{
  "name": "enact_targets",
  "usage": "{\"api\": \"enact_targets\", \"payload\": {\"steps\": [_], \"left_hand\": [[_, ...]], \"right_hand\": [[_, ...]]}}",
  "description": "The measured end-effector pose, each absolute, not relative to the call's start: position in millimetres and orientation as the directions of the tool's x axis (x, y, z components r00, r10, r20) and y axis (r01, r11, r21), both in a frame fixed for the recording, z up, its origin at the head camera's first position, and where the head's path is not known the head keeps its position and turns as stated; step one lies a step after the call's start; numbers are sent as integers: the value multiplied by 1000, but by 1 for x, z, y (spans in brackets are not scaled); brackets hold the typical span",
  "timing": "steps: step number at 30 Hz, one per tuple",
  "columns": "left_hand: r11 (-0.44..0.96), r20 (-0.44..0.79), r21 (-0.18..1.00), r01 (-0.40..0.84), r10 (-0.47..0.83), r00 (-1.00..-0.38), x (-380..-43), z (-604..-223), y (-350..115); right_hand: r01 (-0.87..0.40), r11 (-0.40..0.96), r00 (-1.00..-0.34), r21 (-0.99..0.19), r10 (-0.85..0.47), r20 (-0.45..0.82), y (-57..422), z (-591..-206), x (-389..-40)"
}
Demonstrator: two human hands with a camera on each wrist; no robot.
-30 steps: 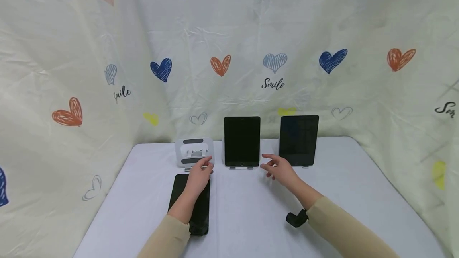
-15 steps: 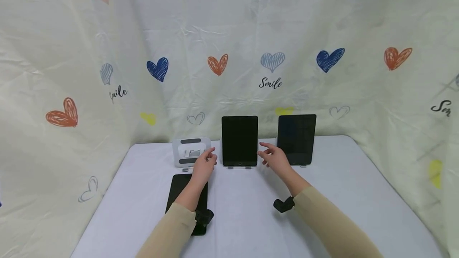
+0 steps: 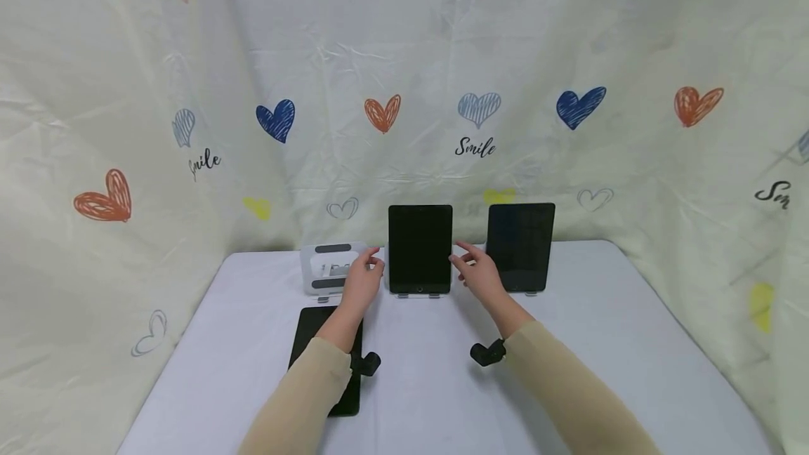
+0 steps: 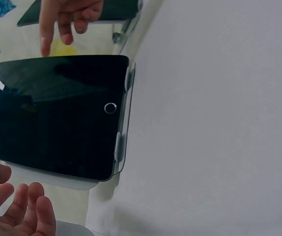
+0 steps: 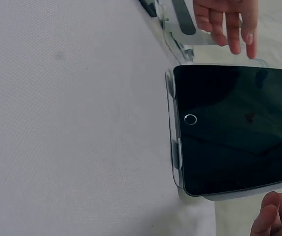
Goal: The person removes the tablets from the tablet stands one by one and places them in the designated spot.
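A black tablet (image 3: pixel 420 248) with a round home button leans upright on a pale stand (image 4: pixel 129 118) at the table's back middle. My left hand (image 3: pixel 363 283) is just off the tablet's left side, its fingers loosely bent. On the opposite side, my right hand (image 3: pixel 478 274) has its thumb tip right at the tablet's right edge and its index finger extended. Neither hand grips anything. Both wrist views show the fingers spread around the tablet's two long edges, with the stand's lip and grey pads under its bottom edge.
To the left stands a bare white tablet stand (image 3: pixel 306 269) with grey pads. Another dark tablet (image 3: pixel 521 248) leans on its stand to the right. A third black tablet (image 3: pixel 347 395) lies flat under my left forearm. A heart-printed curtain (image 3: pixel 404 55) hangs behind the white table (image 3: pixel 430 385).
Both hands have moved forward and inward, toward the sides of the middle tablet. The tablets and stands stay where they were; the head view has shifted slightly.
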State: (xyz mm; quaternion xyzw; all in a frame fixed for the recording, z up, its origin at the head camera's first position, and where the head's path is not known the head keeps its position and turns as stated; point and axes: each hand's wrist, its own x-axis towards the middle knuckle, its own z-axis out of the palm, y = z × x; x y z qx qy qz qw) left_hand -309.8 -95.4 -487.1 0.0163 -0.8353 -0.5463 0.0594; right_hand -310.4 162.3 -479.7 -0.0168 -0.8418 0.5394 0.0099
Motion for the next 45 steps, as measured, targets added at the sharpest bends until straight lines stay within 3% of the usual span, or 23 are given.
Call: {"api": "enact_targets", "payload": {"steps": [6,22,38,45], "left_hand": [[467,138,881,77,-100,-985,-320,-481,-92],[498,148,862,88,-82,-986,-329,-472,-80],[451,137,887,98,-55,-989,-323,-480,-81],[445,219,881,162,-79,-973,-317,-484,-84]], "right_hand": [[11,422,-999,-907,46,9,157,-477,-315],[-22,477,-996,-878,70,63,144,-477,-322],[-112,595,-980,-796,67,188,146,-483,-318],[-185,602,-953,-777,84,292,146,-489,-313]]}}
